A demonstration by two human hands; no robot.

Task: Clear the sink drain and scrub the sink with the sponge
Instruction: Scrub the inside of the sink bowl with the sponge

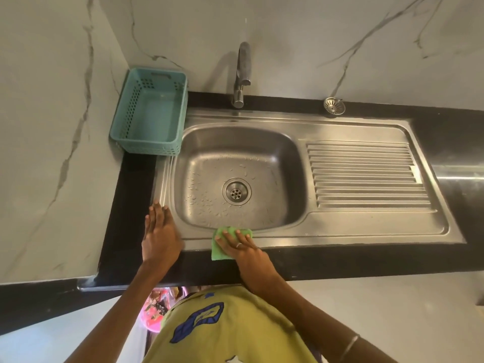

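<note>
A right hand (pixel 242 246) presses flat fingers (pixel 227 235) onto the green sponge (pixel 219 251) at the sink (pixel 327 231) front rim, left hand (pixel 160 231) released, scrubbing apparently underway, basin next.

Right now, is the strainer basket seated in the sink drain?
No. The strainer basket sits on the black counter behind the drainboard, and the drain in the basin shows its bare holes.

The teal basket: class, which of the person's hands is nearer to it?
Left. The left hand lies flat on the sink rim, below the teal basket; the right hand presses the green sponge farther right.
</note>
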